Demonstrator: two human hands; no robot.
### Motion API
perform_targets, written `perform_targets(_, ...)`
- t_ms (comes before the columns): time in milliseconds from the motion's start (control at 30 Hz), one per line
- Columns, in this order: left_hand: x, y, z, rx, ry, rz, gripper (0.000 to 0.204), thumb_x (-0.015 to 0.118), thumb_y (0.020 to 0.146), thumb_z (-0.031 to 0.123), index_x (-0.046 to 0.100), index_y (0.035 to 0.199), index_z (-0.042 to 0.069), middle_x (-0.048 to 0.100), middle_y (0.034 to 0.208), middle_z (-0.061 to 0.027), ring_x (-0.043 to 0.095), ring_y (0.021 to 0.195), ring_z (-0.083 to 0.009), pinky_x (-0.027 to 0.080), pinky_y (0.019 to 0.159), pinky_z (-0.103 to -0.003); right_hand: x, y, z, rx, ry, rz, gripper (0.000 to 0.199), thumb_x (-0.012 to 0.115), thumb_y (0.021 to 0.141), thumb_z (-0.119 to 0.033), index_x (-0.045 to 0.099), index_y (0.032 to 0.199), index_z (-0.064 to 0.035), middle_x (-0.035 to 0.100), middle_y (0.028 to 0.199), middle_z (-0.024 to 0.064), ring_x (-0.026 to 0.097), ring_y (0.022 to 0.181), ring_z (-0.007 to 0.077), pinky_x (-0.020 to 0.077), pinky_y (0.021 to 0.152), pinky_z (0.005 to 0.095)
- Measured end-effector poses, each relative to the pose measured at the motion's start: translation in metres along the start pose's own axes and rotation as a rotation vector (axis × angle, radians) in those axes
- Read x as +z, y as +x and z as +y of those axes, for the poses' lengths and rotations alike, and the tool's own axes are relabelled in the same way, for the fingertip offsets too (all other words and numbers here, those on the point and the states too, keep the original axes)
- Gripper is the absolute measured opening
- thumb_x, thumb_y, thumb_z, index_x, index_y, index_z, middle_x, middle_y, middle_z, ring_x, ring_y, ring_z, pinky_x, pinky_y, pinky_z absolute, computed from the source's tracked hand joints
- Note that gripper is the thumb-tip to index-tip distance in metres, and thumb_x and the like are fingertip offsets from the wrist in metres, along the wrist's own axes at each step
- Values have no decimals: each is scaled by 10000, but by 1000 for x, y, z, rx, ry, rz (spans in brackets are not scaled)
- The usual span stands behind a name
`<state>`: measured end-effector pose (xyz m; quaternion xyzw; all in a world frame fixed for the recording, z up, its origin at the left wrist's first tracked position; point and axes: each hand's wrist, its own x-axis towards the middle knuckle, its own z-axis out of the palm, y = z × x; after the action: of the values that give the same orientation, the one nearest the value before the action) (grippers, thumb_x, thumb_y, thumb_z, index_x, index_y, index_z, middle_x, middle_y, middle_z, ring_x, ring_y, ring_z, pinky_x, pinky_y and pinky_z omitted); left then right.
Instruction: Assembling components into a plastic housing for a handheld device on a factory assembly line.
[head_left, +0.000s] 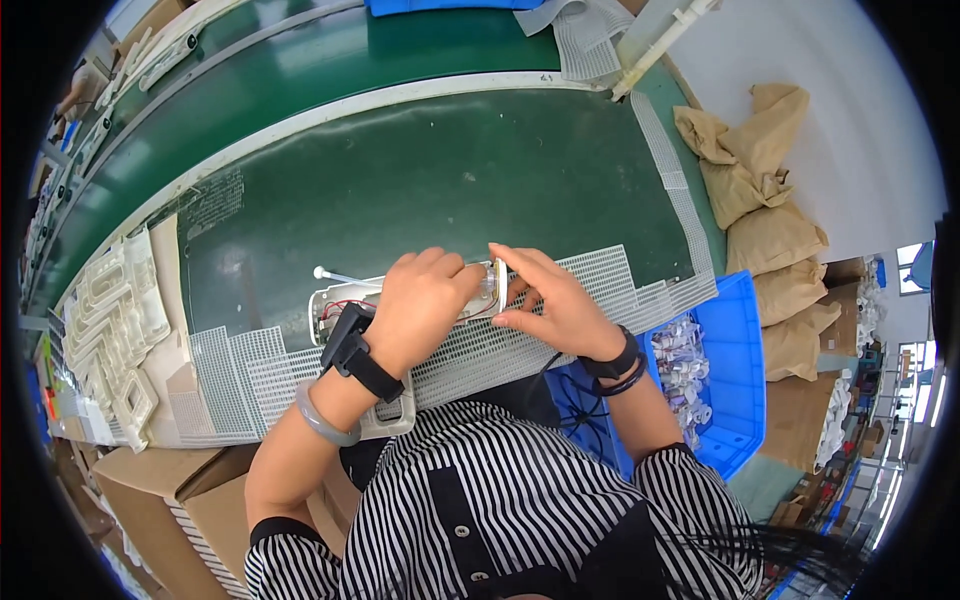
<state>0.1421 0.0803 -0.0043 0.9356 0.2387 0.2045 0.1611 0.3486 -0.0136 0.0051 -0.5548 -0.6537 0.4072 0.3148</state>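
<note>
A white plastic device housing [335, 300] with red wires inside lies on a white mesh mat [590, 275] at the near edge of the green table. My left hand [420, 300] lies over its right half and grips it. My right hand [550, 300] pinches the housing's right end, where a pale rounded part [497, 280] shows between the fingers. A thin white stick with a round tip [330, 273] lies just behind the housing. Another white frame part [395, 418] sits under my left wrist.
A stack of cream plastic frames [110, 330] stands at the left. A blue bin [735, 370] with small bagged parts sits at the right. A green conveyor belt [300, 70] runs behind the table. Cardboard boxes [160, 490] are at lower left, tan sacks [770, 230] at far right.
</note>
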Motion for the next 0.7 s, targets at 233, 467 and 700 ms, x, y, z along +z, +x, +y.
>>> perform_targets(233, 9, -4, 7, 4, 110, 62, 197, 674, 805, 128, 719, 994, 101, 613, 781, -20, 615, 794, -229, 482, 715, -371, -1, 0, 17, 9, 197, 11, 674, 785, 877, -86, 477, 1469, 11, 540, 1376, 161, 659, 1080, 197, 533, 939, 345)
perform_targets(467, 20, -8, 7, -50, 124, 88, 148, 701, 814, 156, 726, 949, 99, 614, 751, -23, 613, 755, -236, 477, 715, -383, 2, -1, 22, 50, 181, 11, 687, 778, 901, -144, 453, 1487, 6, 528, 1371, 181, 665, 1109, 235, 566, 913, 340)
perform_targets(700, 24, -10, 8, -66, 108, 95, 108, 697, 826, 160, 700, 912, 94, 616, 749, -32, 612, 754, -243, 469, 713, -391, 3, -2, 23, 150, 374, -40, 655, 751, 923, -101, 441, 1486, 25, 568, 1334, 174, 694, 1068, 221, 589, 886, 313)
